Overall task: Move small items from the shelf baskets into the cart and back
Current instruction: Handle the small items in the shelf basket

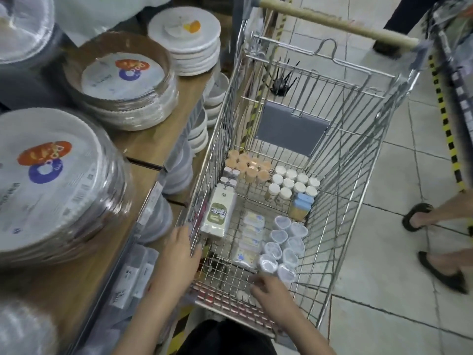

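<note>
Left hand (182,248) lay flat-fingered on silver wire shopping cart (358,175) wall; right hand (266,286) hovered loose, holding nothing, near clear lidded plastic tubs (284,245) on cart floor. Best approach: steady cart, pinch one tub, lift straight.

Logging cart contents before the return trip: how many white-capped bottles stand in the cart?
9, in one cluster of white-capped bottles on the cart floor, right of the tan-capped ones, behind the blue-lidded box. Blur may hide another.
</note>
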Tool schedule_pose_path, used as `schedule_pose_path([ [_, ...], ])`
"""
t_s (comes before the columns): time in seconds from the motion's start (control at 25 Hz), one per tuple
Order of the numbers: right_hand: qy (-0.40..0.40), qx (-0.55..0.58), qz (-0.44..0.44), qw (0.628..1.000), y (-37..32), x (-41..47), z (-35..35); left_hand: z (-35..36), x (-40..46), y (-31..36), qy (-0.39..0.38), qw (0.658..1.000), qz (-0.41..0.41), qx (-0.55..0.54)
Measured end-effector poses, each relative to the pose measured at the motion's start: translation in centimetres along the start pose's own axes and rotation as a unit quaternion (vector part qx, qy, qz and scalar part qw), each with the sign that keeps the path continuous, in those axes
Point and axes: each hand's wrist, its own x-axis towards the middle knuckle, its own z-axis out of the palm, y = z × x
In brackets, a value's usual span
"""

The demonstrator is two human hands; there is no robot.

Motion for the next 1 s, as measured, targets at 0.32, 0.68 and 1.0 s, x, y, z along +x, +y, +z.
schedule_pose_path([
  [0.32,-0.052,0.089,0.042,0.994,-2.6,12.2,1.2,3.8,7.5,-1.3,0.062,0.996,-0.054,-0.018],
  [0.68,-0.020,0.207,0.114,0.972,-5.1,21.4,4.0,5.9,8.5,-2.3,0.124,0.988,-0.069,-0.063],
  [1.0,-0.015,0.282,0.168,0.944,-2.1,26.9,6.8,6.6,8.8,-2.7,0.143,0.984,-0.095,-0.039],
])
